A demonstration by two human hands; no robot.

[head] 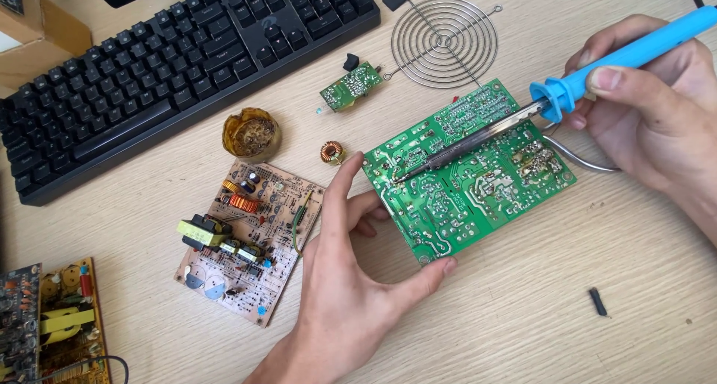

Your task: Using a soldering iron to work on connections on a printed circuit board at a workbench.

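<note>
My left hand [351, 279] grips a large green circuit board [478, 182] by its near-left edge, solder side up, thumb at one corner and index finger at another. My right hand [650, 107] holds a blue-handled soldering iron [627, 55]. Its dark metal shaft runs down-left across the board, and the tip rests on a solder joint near the board's left corner [396, 179]. A curved metal tool [590, 163] pokes out from under my right hand, beside the board's right edge.
A tan circuit board with coils and capacitors [250, 238] lies left of my left hand. A black keyboard [172, 63], a round tin of flux [252, 134], a small green board [351, 85], a copper toroid coil [331, 152], a wire fan grille [444, 40] and a small black part [597, 302] lie on the wooden table.
</note>
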